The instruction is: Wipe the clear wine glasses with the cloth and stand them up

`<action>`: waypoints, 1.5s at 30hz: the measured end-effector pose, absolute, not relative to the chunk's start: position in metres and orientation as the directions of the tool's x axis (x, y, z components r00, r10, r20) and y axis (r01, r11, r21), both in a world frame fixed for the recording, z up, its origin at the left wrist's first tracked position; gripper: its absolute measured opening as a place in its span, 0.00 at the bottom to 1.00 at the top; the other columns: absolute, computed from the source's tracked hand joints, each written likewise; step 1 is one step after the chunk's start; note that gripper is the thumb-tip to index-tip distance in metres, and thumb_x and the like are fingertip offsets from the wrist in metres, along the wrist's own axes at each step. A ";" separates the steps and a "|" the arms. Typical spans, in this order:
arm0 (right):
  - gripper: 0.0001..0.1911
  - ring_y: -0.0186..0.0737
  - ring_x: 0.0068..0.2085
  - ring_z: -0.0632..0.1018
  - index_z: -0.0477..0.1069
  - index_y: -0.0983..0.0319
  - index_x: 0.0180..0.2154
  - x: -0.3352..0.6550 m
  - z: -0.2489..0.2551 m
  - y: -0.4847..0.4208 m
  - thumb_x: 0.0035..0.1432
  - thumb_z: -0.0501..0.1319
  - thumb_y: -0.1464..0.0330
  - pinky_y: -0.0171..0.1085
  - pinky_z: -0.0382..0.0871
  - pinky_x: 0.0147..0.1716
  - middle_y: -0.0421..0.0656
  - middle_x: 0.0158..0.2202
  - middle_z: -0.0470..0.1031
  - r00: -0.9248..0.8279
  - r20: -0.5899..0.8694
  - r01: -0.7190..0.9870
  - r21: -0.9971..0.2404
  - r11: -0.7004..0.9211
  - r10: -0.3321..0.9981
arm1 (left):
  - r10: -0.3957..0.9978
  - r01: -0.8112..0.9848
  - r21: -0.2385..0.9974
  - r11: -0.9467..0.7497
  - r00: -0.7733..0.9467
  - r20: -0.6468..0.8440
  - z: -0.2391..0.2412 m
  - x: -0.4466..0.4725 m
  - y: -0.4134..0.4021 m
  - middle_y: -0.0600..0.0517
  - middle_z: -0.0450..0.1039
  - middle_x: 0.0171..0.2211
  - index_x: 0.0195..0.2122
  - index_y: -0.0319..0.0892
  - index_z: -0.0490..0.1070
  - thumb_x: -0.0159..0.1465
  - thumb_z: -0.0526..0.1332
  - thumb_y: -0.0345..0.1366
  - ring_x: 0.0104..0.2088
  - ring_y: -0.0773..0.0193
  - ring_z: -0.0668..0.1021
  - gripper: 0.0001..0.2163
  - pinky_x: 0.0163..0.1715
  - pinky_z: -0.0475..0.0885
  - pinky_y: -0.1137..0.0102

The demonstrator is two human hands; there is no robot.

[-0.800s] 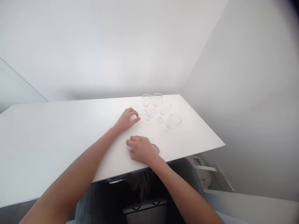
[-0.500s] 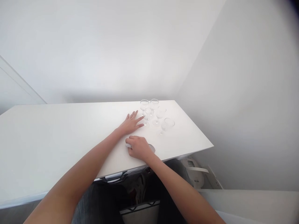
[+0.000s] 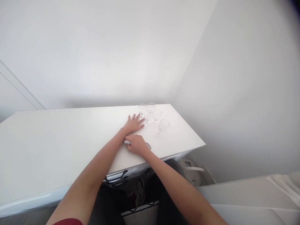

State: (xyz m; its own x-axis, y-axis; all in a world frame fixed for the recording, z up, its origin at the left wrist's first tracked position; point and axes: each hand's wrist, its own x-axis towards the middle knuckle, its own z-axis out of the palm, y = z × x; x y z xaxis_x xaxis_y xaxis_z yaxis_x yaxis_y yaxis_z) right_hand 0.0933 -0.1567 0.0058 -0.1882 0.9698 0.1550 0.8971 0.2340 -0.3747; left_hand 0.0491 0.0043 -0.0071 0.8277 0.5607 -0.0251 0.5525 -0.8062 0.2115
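Note:
My left hand (image 3: 133, 125) lies palm down on the white table (image 3: 70, 137), its fingers spread beside several clear stemmed glasses. Its fingertips come up to the feet of the nearest ones; whether they touch cannot be made out. Two glasses stand at the back, one being a far-left glass (image 3: 142, 108). A front-right glass (image 3: 163, 125) stands a little apart. Just below my left wrist, my right hand (image 3: 136, 144) is closed around a small white object (image 3: 127, 142), mostly hidden by the fingers. A pale grey oval (image 3: 148, 146) shows behind the right wrist; its kind is unclear.
A white wall (image 3: 112, 56) rises behind the table, and another wall (image 3: 246, 103) stands at the right. Below the table's right edge is a white appliance with a handle (image 3: 193, 169). Black handles (image 3: 119, 178) show under the front edge.
The view has shifted slightly, and table and glasses sit a little farther left. My right hand is nearer my left wrist, still closed on the white object. My left hand stays spread by the glasses.

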 end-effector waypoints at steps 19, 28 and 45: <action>0.04 0.38 0.33 0.73 0.71 0.59 0.31 0.096 -0.005 -0.147 0.58 0.59 0.72 0.37 0.55 0.33 0.39 0.33 0.79 -0.117 0.179 0.878 -0.442 0.186 0.977 | 0.647 0.651 0.180 -0.738 0.757 -0.086 -0.010 0.016 -0.007 0.38 0.42 0.80 0.75 0.46 0.60 0.75 0.44 0.58 0.79 0.34 0.41 0.33 0.70 0.34 0.27; 0.07 0.36 0.30 0.62 0.60 0.59 0.28 0.094 -0.005 -0.149 0.57 0.56 0.72 0.36 0.52 0.31 0.37 0.29 0.70 -0.136 0.155 0.857 -0.477 0.195 0.978 | 0.912 0.911 0.105 -0.398 0.406 -0.059 -0.005 -0.137 -0.018 0.38 0.44 0.79 0.75 0.48 0.59 0.76 0.41 0.56 0.79 0.40 0.45 0.31 0.71 0.41 0.30; 0.05 0.37 0.30 0.63 0.64 0.59 0.31 0.089 -0.005 -0.147 0.59 0.54 0.73 0.37 0.50 0.30 0.40 0.33 0.73 -0.180 0.158 0.860 -0.454 0.233 0.971 | 0.943 0.915 0.251 0.317 -0.332 0.017 -0.013 -0.146 -0.026 0.30 0.35 0.79 0.78 0.47 0.51 0.72 0.35 0.62 0.77 0.21 0.40 0.39 0.60 0.36 0.17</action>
